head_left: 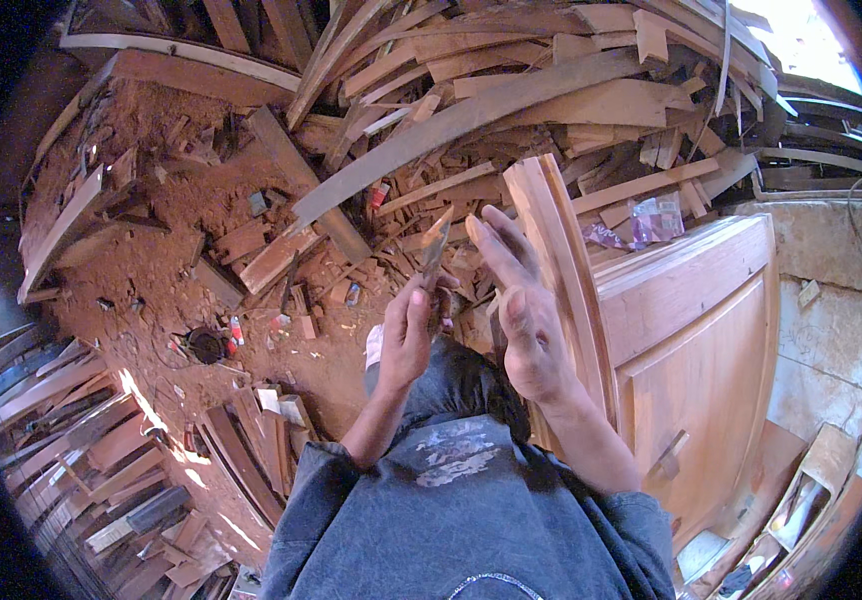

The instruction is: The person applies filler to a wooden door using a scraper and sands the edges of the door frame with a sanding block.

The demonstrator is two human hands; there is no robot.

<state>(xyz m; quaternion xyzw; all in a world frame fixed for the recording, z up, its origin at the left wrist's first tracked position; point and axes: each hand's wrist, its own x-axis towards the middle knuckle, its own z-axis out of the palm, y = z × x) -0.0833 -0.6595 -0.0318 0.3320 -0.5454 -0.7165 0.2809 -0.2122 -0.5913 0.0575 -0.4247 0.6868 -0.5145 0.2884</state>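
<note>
My left hand [409,330] is closed round the lower end of a thin, pointed brown piece [438,245]. Its tip points up and away from me, and I cannot make out whether it is wood or a tool. Opposite it, my right hand [526,320] is held up with fingers stretched out and nothing seen in them. Just right of that hand stands a grooved wooden moulding [563,275], set against a panelled wooden door [691,400]. Whether the right hand touches the moulding is hard to tell.
Planks and offcuts [511,110] are heaped at the far side. More boards [131,470] lie at the lower left, beside a dirt floor [141,250] strewn with scraps. A purple packet [651,222] rests near the door's top edge. An open wooden box [816,480] stands lower right.
</note>
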